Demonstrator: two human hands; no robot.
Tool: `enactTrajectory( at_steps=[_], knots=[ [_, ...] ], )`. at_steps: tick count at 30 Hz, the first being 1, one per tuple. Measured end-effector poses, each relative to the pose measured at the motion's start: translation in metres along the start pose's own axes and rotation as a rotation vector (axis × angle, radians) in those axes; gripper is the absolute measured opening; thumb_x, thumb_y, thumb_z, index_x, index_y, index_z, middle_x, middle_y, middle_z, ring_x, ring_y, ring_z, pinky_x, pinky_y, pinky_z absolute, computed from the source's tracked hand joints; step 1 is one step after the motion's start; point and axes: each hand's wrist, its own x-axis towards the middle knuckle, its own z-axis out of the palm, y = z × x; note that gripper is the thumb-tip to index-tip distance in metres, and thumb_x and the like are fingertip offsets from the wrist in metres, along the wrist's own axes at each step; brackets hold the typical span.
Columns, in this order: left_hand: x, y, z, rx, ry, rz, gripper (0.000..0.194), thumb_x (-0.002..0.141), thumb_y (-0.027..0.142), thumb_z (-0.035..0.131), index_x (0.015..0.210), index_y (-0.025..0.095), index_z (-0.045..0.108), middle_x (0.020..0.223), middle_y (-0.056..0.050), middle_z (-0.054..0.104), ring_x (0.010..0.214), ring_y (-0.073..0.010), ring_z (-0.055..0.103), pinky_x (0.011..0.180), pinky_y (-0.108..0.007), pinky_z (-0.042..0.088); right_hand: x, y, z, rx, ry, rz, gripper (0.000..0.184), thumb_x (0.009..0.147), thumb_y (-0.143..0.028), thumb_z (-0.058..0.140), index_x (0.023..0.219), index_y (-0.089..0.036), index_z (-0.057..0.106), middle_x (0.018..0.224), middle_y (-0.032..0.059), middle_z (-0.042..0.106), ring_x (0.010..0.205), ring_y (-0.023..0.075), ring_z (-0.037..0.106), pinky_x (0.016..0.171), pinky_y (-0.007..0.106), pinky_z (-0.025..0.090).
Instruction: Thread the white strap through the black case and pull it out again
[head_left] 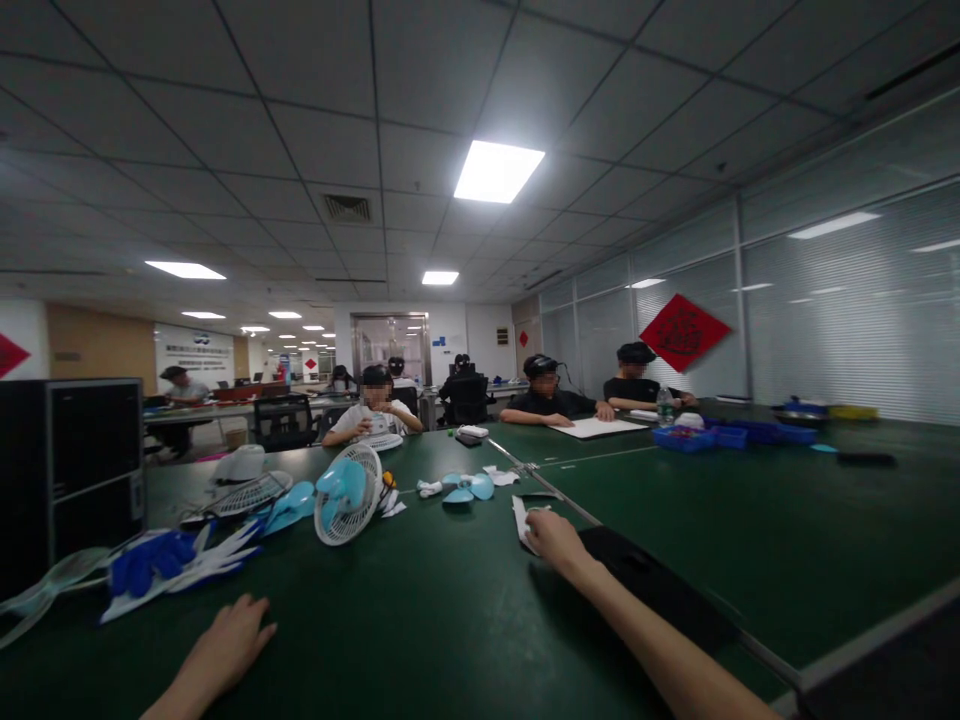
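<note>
My left hand (234, 640) rests on the green table (420, 620) with nothing in it, thumb apart from the fingers. Further forward, my right hand (556, 542) is closed at a thin white piece (523, 522), its fingers curled over the edge; the hand hides part of it, and I cannot make out its exact kind. Beside my right forearm lies a flat black object (652, 580). Ahead and left of that hand are light-blue fan blades (466, 487) and a white fan grille with blue blades (347, 495), standing tilted.
Blue-and-white gloves (169, 565) lie left, near a black computer case (94, 460). Another grille (251, 492) and a white fan part (238, 464) sit behind them. Blue trays (684, 438) and a bottle (664, 405) stand far right. Several people sit beyond the table.
</note>
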Motion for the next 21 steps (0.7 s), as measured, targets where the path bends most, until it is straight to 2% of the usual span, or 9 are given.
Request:
enactTrajectory(
  at_steps=[3,6,9,11,14,18,21],
  knots=[
    [-0.001,0.001,-0.001,-0.013,-0.006,-0.013,0.059,0.082,0.045,0.040,0.128,0.011,0.054,0.134,-0.017,0.054,0.119,-0.0308,0.054,0.096,-0.043,0.046,-0.009,0.030,-0.019,0.010,0.053,0.071,0.025,0.087,-0.024,0.049,0.102,-0.019,0.068,0.103,0.0088,0.070,0.097,0.0214,0.065,0.079,0.027,0.045],
    [-0.006,0.007,-0.006,-0.019,0.004,-0.013,0.057,0.081,0.044,0.040,0.126,0.011,0.056,0.132,-0.017,0.055,0.118,-0.0308,0.054,0.095,-0.043,0.046,-0.027,0.067,-0.037,0.002,0.102,0.165,0.028,0.088,-0.024,0.045,0.103,-0.015,0.067,0.100,0.0112,0.070,0.093,0.0222,0.065,0.078,0.029,0.045],
    [-0.012,0.014,-0.011,-0.011,0.008,-0.001,0.057,0.082,0.042,0.037,0.125,0.010,0.056,0.131,-0.018,0.055,0.115,-0.0299,0.056,0.094,-0.042,0.047,-0.051,0.100,-0.045,-0.007,0.121,0.258,0.032,0.090,-0.029,0.045,0.104,-0.010,0.066,0.100,0.0156,0.069,0.094,0.0258,0.065,0.077,0.032,0.046],
    [-0.013,0.016,-0.013,-0.005,0.004,-0.001,0.057,0.082,0.042,0.037,0.124,0.009,0.056,0.130,-0.018,0.056,0.115,-0.0297,0.056,0.093,-0.040,0.048,-0.065,0.114,-0.046,0.022,0.096,0.327,0.034,0.088,-0.036,0.049,0.102,-0.011,0.066,0.100,0.0160,0.069,0.094,0.0268,0.065,0.075,0.032,0.048],
    [-0.013,0.015,-0.015,0.003,-0.010,-0.011,0.057,0.082,0.042,0.037,0.125,0.009,0.056,0.130,-0.018,0.056,0.116,-0.0297,0.056,0.093,-0.040,0.048,-0.077,0.120,-0.044,0.083,0.022,0.393,0.031,0.084,-0.041,0.055,0.096,-0.016,0.068,0.098,0.0130,0.071,0.092,0.0261,0.067,0.069,0.031,0.049],
    [-0.015,0.016,-0.018,0.029,-0.043,-0.017,0.058,0.084,0.043,0.038,0.129,0.009,0.052,0.135,-0.018,0.053,0.121,-0.0291,0.053,0.097,-0.038,0.046,-0.079,0.115,-0.043,0.063,-0.008,0.429,0.018,0.082,-0.030,0.054,0.087,-0.019,0.068,0.094,0.0112,0.072,0.089,0.0261,0.068,0.064,0.031,0.048],
    [-0.021,0.025,-0.024,0.056,-0.021,-0.024,0.053,0.086,0.040,0.039,0.126,0.008,0.055,0.132,-0.019,0.054,0.119,-0.0283,0.054,0.096,-0.036,0.046,-0.079,0.115,-0.043,0.062,-0.014,0.447,0.019,0.082,-0.030,0.053,0.081,-0.018,0.068,0.088,0.0126,0.073,0.083,0.0271,0.068,0.060,0.032,0.047]
  ],
)
